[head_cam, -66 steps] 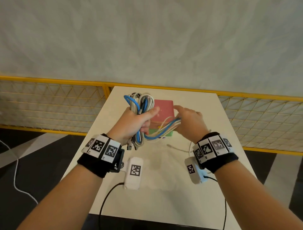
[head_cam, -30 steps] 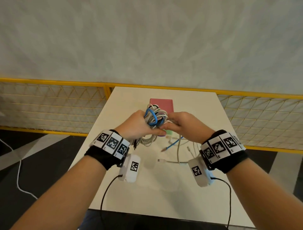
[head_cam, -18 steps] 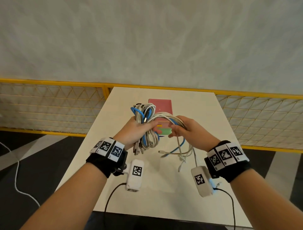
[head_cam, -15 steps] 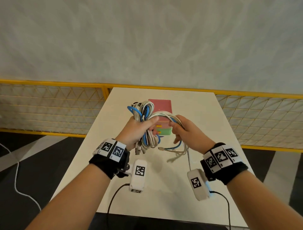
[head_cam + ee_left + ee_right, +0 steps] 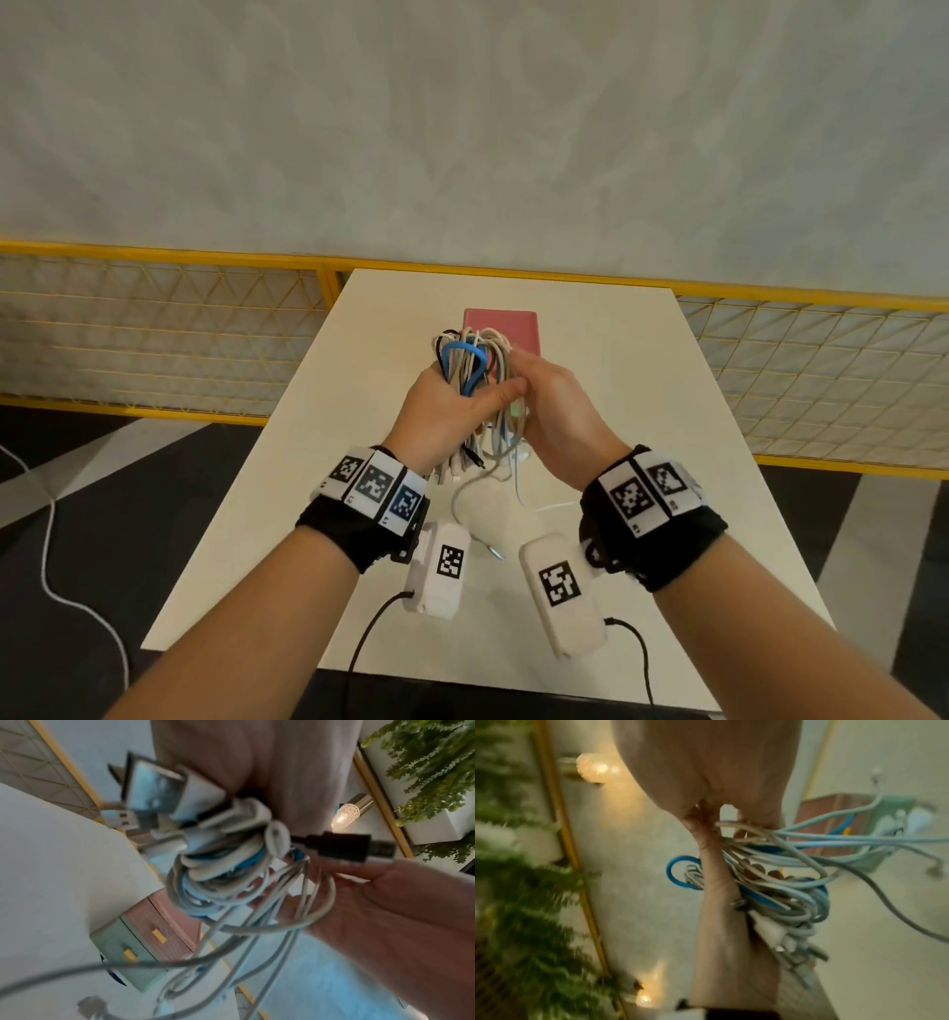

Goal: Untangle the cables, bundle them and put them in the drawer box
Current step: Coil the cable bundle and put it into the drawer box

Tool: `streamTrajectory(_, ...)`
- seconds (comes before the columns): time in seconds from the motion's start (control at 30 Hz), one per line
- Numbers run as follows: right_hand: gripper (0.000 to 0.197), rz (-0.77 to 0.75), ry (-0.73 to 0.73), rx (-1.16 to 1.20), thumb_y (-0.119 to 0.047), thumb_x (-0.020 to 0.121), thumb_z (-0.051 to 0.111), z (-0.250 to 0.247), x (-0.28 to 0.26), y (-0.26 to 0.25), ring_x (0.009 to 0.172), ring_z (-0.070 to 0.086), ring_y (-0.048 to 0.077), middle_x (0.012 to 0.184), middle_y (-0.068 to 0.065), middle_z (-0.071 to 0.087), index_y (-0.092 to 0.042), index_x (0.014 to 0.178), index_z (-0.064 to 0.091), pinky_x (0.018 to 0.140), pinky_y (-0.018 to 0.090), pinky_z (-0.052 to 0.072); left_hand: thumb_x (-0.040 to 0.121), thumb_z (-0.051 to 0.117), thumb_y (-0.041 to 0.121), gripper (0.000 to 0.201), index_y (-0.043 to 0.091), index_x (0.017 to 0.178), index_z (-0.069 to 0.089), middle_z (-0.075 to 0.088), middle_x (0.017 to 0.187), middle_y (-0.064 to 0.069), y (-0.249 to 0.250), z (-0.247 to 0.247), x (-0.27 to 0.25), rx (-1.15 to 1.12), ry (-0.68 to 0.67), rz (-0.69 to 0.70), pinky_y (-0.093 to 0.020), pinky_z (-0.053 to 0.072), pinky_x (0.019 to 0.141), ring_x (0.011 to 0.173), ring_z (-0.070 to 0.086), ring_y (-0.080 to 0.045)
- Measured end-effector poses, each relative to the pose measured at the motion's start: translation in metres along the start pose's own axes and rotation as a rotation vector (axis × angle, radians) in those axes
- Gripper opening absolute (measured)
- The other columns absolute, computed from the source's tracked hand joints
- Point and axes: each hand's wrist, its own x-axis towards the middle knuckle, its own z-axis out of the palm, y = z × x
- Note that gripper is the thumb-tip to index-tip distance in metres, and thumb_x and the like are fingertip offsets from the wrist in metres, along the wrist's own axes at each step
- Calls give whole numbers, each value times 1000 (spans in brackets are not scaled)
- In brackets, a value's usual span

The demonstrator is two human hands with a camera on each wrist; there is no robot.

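A bundle of white, grey and blue cables [image 5: 470, 360] is held upright above the table, and my left hand [image 5: 457, 406] grips it round the middle. My right hand [image 5: 544, 395] sits tight against it and pinches loose white strands [image 5: 734, 825] that loop round the bundle [image 5: 782, 898]. In the left wrist view, USB plugs [image 5: 154, 787] and a black plug [image 5: 342, 847] stick out of the coil [image 5: 223, 866]. A few loose ends [image 5: 488, 483] hang down to the table. The drawer box [image 5: 513, 329], pink on top and green below, stands just behind my hands.
The white table [image 5: 642, 411] carries only the box and the trailing cable ends. A yellow mesh fence [image 5: 154, 329] runs along its far edge. Dark floor with a white cord [image 5: 51, 565] lies to the left.
My right hand has moved in against my left hand, drawing the loose loops tight to the bundle. The bundle has dropped slightly, and fewer strands hang free.
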Motion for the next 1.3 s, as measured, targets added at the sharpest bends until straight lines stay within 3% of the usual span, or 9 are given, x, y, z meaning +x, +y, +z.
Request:
streamTrajectory(0.17,35,84,-131,229,-16,100,36,-2,-2,-8,97,66,23,115,17,65,-4,127,56,75,30,55,76,80,24,14,15,83,71,72,74,-3,9,0,2,-53,-12,-38,-23,56,68,71,69,-9)
streamTrajectory(0.3,32,30,-101,117,-16,100,41,-2,0,-5,111,62,23,123,14,64,-11,128,57,97,43,49,80,72,10,7,5,83,70,70,75,-12,11,3,6,-82,33,-44,-30,56,68,71,67,-13)
streamTrajectory(0.43,50,-11,-212,-90,-3,94,40,-4,-4,-9,103,59,8,122,-4,62,-31,134,50,96,37,46,82,66,5,1,4,81,67,66,72,-11,10,2,12,-79,88,-63,-35,55,67,70,64,-19)
streamTrajectory(0.63,122,-17,-349,-376,4,76,72,-11,-2,3,120,49,-6,143,-13,37,-42,145,-17,93,19,49,86,67,11,5,9,82,68,67,65,-3,18,4,13,-229,32,-56,-29,53,62,68,68,-17)
streamTrajectory(0.73,141,-44,-327,-445,8,67,78,-12,6,10,112,51,-15,128,-28,38,-40,138,-34,89,17,50,73,78,27,28,13,96,68,72,92,-7,11,6,18,-267,54,-136,-33,59,71,84,72,-17)
streamTrajectory(0.83,119,-29,-216,-469,9,66,78,-7,11,13,100,61,-3,117,-10,55,-26,149,0,74,20,56,50,82,47,73,20,115,62,60,121,-13,1,6,22,-243,90,-256,-43,61,78,97,70,-19)
streamTrajectory(0.93,56,-56,-206,-517,10,68,75,-1,11,13,91,68,24,107,21,66,1,119,54,73,31,59,47,81,57,74,33,114,61,58,124,-4,2,8,21,-144,108,-186,-40,56,90,108,63,-17)
streamTrajectory(1.07,50,-111,-230,-466,11,68,74,0,12,11,88,68,14,105,18,68,-3,114,58,74,25,57,51,76,53,62,26,107,66,63,116,-5,14,9,18,-96,115,-84,-32,53,88,106,63,-15)
streamTrajectory(1.3,39,-284,-173,-406,24,65,61,3,15,7,70,64,32,77,26,63,-8,85,58,62,42,56,66,75,41,35,21,95,75,74,98,-2,29,8,20,-66,-24,-39,-34,54,89,95,69,-12)
